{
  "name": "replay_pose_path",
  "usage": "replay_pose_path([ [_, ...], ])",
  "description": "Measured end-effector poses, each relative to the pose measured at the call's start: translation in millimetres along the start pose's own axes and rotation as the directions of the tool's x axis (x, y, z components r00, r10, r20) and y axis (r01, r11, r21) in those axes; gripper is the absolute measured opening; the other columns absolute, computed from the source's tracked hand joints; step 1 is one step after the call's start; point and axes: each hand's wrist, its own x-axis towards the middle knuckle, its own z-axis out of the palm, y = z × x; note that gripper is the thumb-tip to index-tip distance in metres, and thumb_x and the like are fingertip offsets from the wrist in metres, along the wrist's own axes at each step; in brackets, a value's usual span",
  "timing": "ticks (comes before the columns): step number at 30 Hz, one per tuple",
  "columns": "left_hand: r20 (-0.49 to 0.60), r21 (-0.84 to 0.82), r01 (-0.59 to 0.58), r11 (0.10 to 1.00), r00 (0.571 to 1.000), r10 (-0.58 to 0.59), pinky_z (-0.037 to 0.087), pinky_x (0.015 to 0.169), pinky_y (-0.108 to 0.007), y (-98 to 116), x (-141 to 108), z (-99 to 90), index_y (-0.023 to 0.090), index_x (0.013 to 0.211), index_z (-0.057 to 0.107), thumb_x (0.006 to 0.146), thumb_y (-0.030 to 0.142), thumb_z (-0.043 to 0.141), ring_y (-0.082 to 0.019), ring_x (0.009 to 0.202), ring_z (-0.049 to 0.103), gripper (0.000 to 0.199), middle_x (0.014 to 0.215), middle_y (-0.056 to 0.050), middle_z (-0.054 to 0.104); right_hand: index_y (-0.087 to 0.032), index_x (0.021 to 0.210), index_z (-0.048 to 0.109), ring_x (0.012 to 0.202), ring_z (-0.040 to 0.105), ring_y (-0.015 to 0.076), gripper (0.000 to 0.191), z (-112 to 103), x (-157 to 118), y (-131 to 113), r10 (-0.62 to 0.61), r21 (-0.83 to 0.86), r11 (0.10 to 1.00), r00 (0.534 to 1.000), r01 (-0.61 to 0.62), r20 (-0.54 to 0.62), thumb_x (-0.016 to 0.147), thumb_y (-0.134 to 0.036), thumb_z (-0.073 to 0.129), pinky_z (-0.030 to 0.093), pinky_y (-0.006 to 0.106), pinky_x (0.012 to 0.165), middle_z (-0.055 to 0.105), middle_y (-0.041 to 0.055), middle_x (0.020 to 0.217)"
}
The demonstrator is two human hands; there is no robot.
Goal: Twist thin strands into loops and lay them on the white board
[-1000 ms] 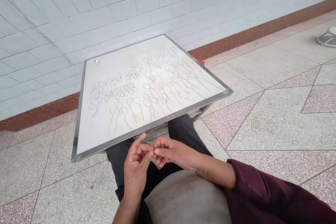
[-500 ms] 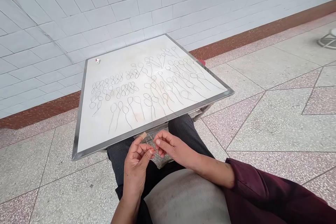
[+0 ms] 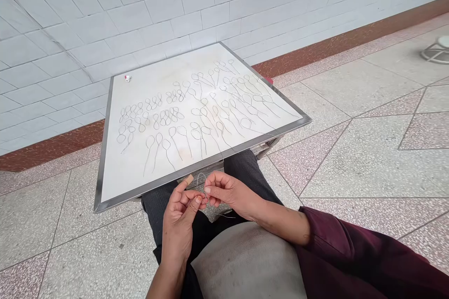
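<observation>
Between my fingertips, just in front of the table's near edge, is a thin wire (image 3: 202, 174) bent into a loop that arches upward. My left hand (image 3: 184, 205) pinches the loop's lower end with thumb and fingers; tape wraps the tip of its raised index finger. On the loop's right side, my right hand (image 3: 224, 190) grips the wire between thumb and fingers. A loose wire tail shows below the right hand. Many similar wire loops with tails (image 3: 166, 144) lie in rows on the white tabletop (image 3: 119, 182).
A small red-and-white object (image 3: 128, 78) sits at the table's far left corner. The table's grey metal rim (image 3: 140, 193) runs above my knees. Behind stands a white tiled wall (image 3: 161, 4). A round stool (image 3: 437, 51) is on the floor far right.
The wire loop between my hands has turned more upright, and its tail now shows below my right hand. Both hands stay close together; the view has shifted slightly.
</observation>
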Motion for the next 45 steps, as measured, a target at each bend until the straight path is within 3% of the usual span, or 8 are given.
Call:
replay_pose_path([
  [13,-0.011,0.055,-0.034,0.998,0.999,0.035,0.054,0.09,-0.036,-0.8,-3.7,2.8,0.026,0.13,0.063,0.076,0.029,0.084,-0.017,0.085,0.071,0.058,0.091,-0.001,0.076,-0.02,0.083,0.055,0.059,0.055,0.0107,0.048,-1.5,0.6,5.2,-0.056,-0.066,0.996,0.997,0.053,-0.048,0.074,-0.061,0.078,0.044,0.027,0.06,0.059,-0.0046,0.068],
  [17,-0.072,0.098,-0.035,0.995,0.997,0.042,0.053,0.087,-0.032,-4.8,-2.3,2.7,0.025,0.129,0.064,0.078,0.033,0.082,-0.015,0.08,0.068,0.055,0.088,-0.001,0.075,-0.022,0.093,0.056,0.072,0.059,0.0145,0.033,-6.9,-2.5,5.9,-0.168,-0.254,0.956,0.984,0.146,-0.066,0.085,-0.05,0.072,0.048,0.03,0.066,0.062,-0.0001,0.083],
  [19,-0.079,0.125,-0.05,0.991,0.995,0.061,0.052,0.086,-0.03,-4.4,-2.3,3.3,0.025,0.129,0.064,0.079,0.034,0.081,-0.014,0.079,0.066,0.054,0.086,0.0,0.074,-0.024,0.107,0.059,0.091,0.06,0.0186,0.026,-11.1,-4.2,0.9,-0.376,-0.478,0.824,0.925,0.303,-0.061,0.089,-0.039,0.07,0.05,0.033,0.075,0.063,0.0052,0.104],
  [22,-0.056,0.167,-0.067,0.984,0.995,0.077,0.051,0.083,-0.03,-2.1,-3.1,4.8,0.024,0.13,0.062,0.081,0.034,0.08,-0.014,0.078,0.064,0.053,0.085,0.0,0.074,-0.026,0.118,0.063,0.11,0.055,0.0224,0.022,-17.6,-3.4,-11.9,-0.623,-0.748,0.404,0.757,0.526,0.197,0.096,-0.028,0.064,0.049,0.038,0.09,0.063,0.0084,0.118],
  [24,-0.03,0.171,-0.068,0.983,0.997,0.074,0.051,0.082,-0.03,-1.1,-3.7,5.6,0.024,0.13,0.063,0.081,0.034,0.079,-0.014,0.077,0.064,0.052,0.083,0.001,0.073,-0.024,0.107,0.069,0.103,0.055,0.0209,0.013,-21.1,-0.5,-20.5,-0.614,-0.781,0.127,0.667,0.611,0.422,0.1,-0.024,0.059,0.046,0.038,0.091,0.067,0.0069,0.109],
  [27,-0.02,0.147,-0.061,0.987,0.998,0.065,0.051,0.083,-0.029,-2.0,-3.7,5.6,0.024,0.128,0.064,0.081,0.034,0.079,-0.013,0.074,0.063,0.05,0.079,0.002,0.072,-0.021,0.093,0.071,0.089,0.053,0.0179,0.017,-24.0,4.0,-29.4,-0.508,-0.736,-0.076,0.609,0.672,0.609,0.102,-0.024,0.056,0.044,0.033,0.082,0.07,0.0041,0.095],
  [36,-0.031,0.021,0.062,0.998,0.998,-0.061,0.053,0.073,-0.027,1.4,1.7,4.4,0.019,0.126,0.064,0.075,0.033,0.084,-0.011,0.064,0.063,0.057,0.069,0.004,0.068,-0.017,0.084,0.069,0.076,0.046,0.0154,0.029,-20.6,7.7,-44.6,-0.364,-0.668,-0.202,0.579,0.716,0.73,0.105,-0.027,0.05,0.039,0.029,0.072,0.066,0.0037,0.085],
  [45,0.004,-0.086,0.174,0.981,0.985,-0.175,0.054,0.064,-0.024,2.0,3.9,3.4,0.016,0.121,0.067,0.068,0.03,0.089,-0.012,0.062,0.066,0.058,0.069,0.002,0.069,-0.016,0.085,0.068,0.076,0.048,0.0141,0.027,-17.2,9.1,-57.4,-0.241,-0.624,-0.188,0.58,0.758,0.778,0.104,-0.025,0.052,0.043,0.027,0.074,0.063,0.0023,0.083],
])
